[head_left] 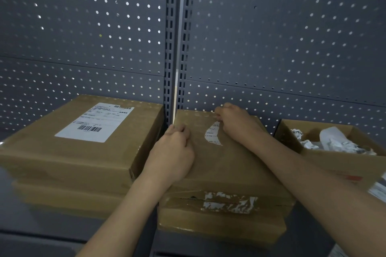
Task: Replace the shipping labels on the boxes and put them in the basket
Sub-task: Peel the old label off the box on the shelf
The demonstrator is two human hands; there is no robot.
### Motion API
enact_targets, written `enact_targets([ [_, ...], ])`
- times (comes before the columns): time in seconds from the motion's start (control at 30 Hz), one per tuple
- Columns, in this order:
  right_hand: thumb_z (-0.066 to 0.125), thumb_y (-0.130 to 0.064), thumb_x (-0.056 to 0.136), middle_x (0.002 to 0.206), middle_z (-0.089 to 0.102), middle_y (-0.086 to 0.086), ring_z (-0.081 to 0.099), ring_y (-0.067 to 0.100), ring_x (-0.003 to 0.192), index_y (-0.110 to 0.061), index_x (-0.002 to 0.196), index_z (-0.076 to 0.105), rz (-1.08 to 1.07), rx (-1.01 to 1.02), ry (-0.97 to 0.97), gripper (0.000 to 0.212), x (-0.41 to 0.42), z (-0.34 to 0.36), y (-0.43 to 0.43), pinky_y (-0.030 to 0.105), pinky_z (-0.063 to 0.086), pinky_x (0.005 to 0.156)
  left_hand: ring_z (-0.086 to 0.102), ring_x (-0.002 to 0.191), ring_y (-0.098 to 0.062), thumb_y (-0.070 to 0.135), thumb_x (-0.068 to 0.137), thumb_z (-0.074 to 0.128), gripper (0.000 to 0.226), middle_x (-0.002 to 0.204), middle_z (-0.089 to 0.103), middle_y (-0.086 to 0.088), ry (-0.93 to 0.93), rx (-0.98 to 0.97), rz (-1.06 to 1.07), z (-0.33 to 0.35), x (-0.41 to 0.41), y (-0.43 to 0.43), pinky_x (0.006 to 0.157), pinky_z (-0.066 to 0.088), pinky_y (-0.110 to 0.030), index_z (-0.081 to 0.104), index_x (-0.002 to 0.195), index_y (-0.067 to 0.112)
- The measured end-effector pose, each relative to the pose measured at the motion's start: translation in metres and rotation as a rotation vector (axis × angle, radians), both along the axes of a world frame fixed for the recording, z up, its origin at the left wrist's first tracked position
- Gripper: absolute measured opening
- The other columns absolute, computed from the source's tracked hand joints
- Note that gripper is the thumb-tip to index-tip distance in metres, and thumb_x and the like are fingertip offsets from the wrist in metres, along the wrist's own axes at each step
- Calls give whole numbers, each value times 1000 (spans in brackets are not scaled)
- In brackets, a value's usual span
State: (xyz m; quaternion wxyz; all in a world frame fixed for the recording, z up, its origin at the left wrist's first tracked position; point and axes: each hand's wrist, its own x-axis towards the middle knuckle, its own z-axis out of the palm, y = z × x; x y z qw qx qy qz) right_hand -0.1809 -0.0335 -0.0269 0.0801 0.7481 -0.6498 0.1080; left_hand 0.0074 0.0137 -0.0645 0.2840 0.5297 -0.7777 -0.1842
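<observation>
Two stacks of brown boxes stand on a dark shelf (31, 227) in front of a grey pegboard (271, 37). The middle stack is the one being handled. Its top box (225, 162) lies flat, with both hands on its upper face.

The right hand (236, 123) reaches to the far side of that face and pinches the far end of a torn label (213, 135) between curled fingers. Only a narrow, curved white strip of the label is left, running towards the near side from the fingertips.

The left hand (174, 152) rests on the box by its left edge, close to the far-left corner, with its fingers curled. Whether it grips the edge or only bears down on the cardboard cannot be told.

Under this box lies a lower box (219, 223) under clear tape, with ragged white scraps (229, 204) stuck along its near upper edge.

To the left, just beside the middle stack, the left stack's top box (62, 152) carries a whole label (94, 123) — white, with barcodes — on its upper face.

To the right, near the middle stack but apart from it, stands an open carton (342, 162) holding crumpled paper (334, 141) — white, with printed marks.
</observation>
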Motion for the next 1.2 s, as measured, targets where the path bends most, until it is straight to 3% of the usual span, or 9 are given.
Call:
enact_targets([
  [0.1,37,6,89,101,49,7,48,23,88,-9,96,54,-28,-1,-63,23,-2,2,5,24,23,54,22,145,-14,15,100,34,34,139,48,8,11,-4,2,1,0,1,110,28,-32,55,127,14],
  [0.3,38,6,89,104,51,4,49,22,94,-15,89,50,-77,-13,-193,24,-8,-1,1,26,26,58,18,147,-14,16,100,33,39,146,43,10,4,-28,-7,-2,0,-2,114,26,-34,53,134,16],
  [0.4,46,-9,98,109,54,5,52,22,103,-12,99,61,-53,23,-211,15,-9,-1,-1,27,31,69,29,140,-14,15,99,34,34,136,49,9,9,-32,1,-5,0,-4,104,31,-29,56,125,16],
  [0.5,47,-22,102,113,53,6,52,23,107,-9,108,60,-44,41,-122,19,-6,0,2,28,29,74,31,140,-15,17,98,35,33,134,50,9,10,-30,7,-8,0,-7,104,32,-31,57,122,19],
  [0.7,41,-4,96,118,53,10,55,33,109,-6,112,56,-71,11,39,22,3,4,6,33,33,71,27,144,-18,20,99,34,37,142,45,9,-5,0,14,-7,1,-8,107,31,-34,54,129,19],
  [0.87,42,-3,95,123,54,11,55,32,112,-6,117,55,-94,41,68,26,5,7,6,33,32,72,26,144,-17,19,99,34,36,144,45,8,-11,-7,27,-4,1,-6,107,30,-33,55,128,17],
  [1.07,41,-11,102,117,54,4,52,21,105,-12,110,57,-24,28,-153,18,-10,1,5,22,22,58,24,143,-13,15,99,35,33,141,46,8,5,-29,22,0,-1,0,101,27,-25,56,125,13],
  [1.13,40,-21,104,118,54,2,50,18,104,-14,113,57,-18,39,-282,20,-13,0,3,23,27,62,21,145,-13,15,100,35,34,145,44,8,3,-28,23,2,-1,1,107,27,-28,55,127,13],
  [1.2,42,-27,104,117,55,3,49,15,103,-15,114,59,-5,50,-341,23,-15,0,3,26,31,73,25,143,-14,15,100,35,33,142,45,7,0,-29,29,3,-1,2,103,28,-28,55,126,12],
])
